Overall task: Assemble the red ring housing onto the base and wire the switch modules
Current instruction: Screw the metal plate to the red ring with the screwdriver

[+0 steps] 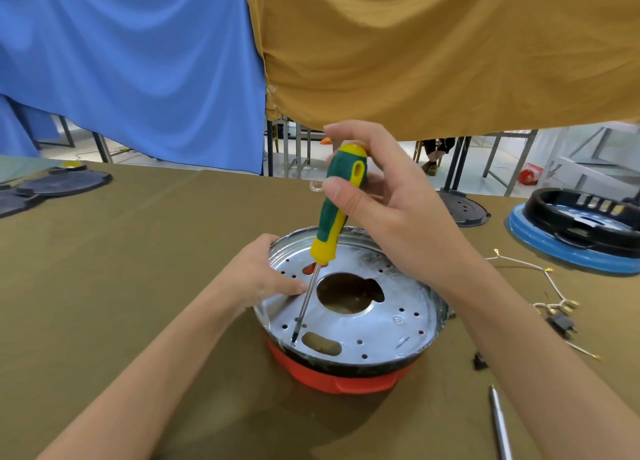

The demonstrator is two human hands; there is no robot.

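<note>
Red housing [346, 378] is sitting on the worktop [138, 251] in front of the person, with a silver metal pan [381, 321] nested in it, holes dotting its floor and a big cutout in the middle. The right hand [377, 203] is gripping a green and yellow screwdriver [332, 210] by the handle, thumb and fingers curled round it; the shaft is slanting down, its tip touching the pan floor near the front rim. The left hand [263, 276] is resting on the pan's left rim, fingers lying fairly straight on the floor beside the shaft. Loose wires [540, 283] with a small black plug [562, 322] are lying to the right, and a metal rod [500, 425] nearer the front.
</note>
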